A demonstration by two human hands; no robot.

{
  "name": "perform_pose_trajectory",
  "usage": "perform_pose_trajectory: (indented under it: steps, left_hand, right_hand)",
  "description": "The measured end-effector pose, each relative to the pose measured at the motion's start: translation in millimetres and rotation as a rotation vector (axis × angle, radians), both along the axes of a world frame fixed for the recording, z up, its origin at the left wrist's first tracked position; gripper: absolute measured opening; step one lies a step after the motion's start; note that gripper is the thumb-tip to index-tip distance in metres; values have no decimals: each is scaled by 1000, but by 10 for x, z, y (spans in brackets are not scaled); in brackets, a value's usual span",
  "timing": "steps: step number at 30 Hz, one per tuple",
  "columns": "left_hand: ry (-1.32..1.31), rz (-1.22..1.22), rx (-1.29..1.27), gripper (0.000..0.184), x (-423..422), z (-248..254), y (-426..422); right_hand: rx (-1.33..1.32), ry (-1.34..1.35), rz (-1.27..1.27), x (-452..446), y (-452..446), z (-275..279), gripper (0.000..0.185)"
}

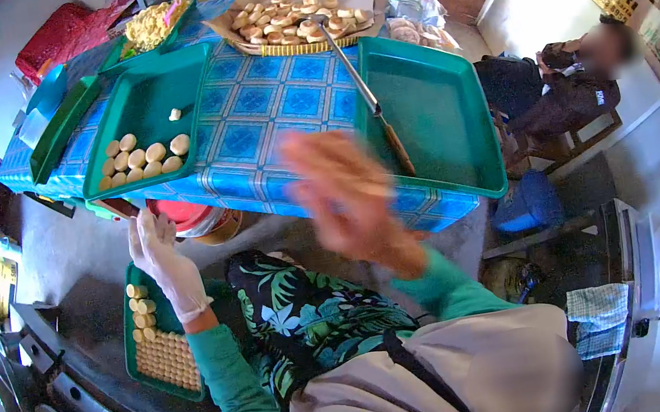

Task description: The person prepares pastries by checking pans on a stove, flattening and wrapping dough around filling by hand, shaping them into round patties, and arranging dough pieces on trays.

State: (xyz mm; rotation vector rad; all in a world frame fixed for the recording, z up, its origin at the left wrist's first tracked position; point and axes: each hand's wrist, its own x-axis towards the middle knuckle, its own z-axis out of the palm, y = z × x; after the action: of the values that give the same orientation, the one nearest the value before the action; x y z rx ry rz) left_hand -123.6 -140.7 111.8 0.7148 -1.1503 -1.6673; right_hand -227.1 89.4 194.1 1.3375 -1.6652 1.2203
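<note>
Green tray [154, 87] number one sits on the table at the left, and flat, pale buns [137, 159] lie in its near end. One small white bit [175, 114] lies apart from them, higher up in the tray.

The left hand [155, 242], in a see-through whitish glove, is just below the near edge of this tray. Its fingers are loosely bent and let go. Whether it touches the tray is hard to tell. The right hand [339, 183] is a blur over the near side of the table, between two trays, so I cannot tell if it grasps something.

Blue squares cover the tablecloth [280, 98]. A long green box [64, 130] is at the left of the buns' tray, near a blue bowl [48, 90]. Yellow food [150, 28] fills a dish at the back. Beside it, a basket [285, 49] with brown paper holds many browned buns [294, 19]. A long tool [363, 86] leans from the basket into the right tray [443, 104], its wooden handle inside.

Down low at the left, a third green tray [134, 355] holds little dough balls [167, 360] in neat rows, with thicker pale rounds [140, 307] at one end. A person [568, 85] in dark clothes sits at the right, near a blue bin [527, 202].
</note>
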Motion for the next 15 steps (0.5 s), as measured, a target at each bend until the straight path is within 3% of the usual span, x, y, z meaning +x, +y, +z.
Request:
perform_pose_trajectory:
  steps: [1,2,3,5,6,7,9,10,12,15]
  left_hand:
    - [7,-7,7,44,22,-62,34]
    - [-36,-32,-2,41,53,-145,61]
    - [-83,-55,-14,38,81,-190,79]
    - [-26,-21,24,32,58,-171,215]
    - [-14,-59,41,32,48,-247,216]
    - [-3,-97,59,31,47,-297,236]
    - [7,-94,63,31,32,-259,325]
    - [-5,-90,84,31,34,-256,342]
    - [-14,-80,103,30,65,-265,356]
    - [-36,-109,101,29,153,-303,362]
  right_hand:
    - [-23,96,-118,-132,391,77,24]
    - [45,259,-435,-273,745,170,22]
    - [24,210,-596,-514,1093,178,24]
    - [385,30,-1174,-1013,1851,100,32]
    - [440,-51,-1264,-1317,2218,-82,32]
    - [439,-46,-1270,-1391,2353,-131,32]
    - [645,-856,-948,-1515,2503,-141,38]
    - [640,-851,-949,-1594,2591,-298,38]
    - [144,-824,-459,-1756,2699,-681,42]
    - [98,-813,-579,-1776,2614,-852,44]
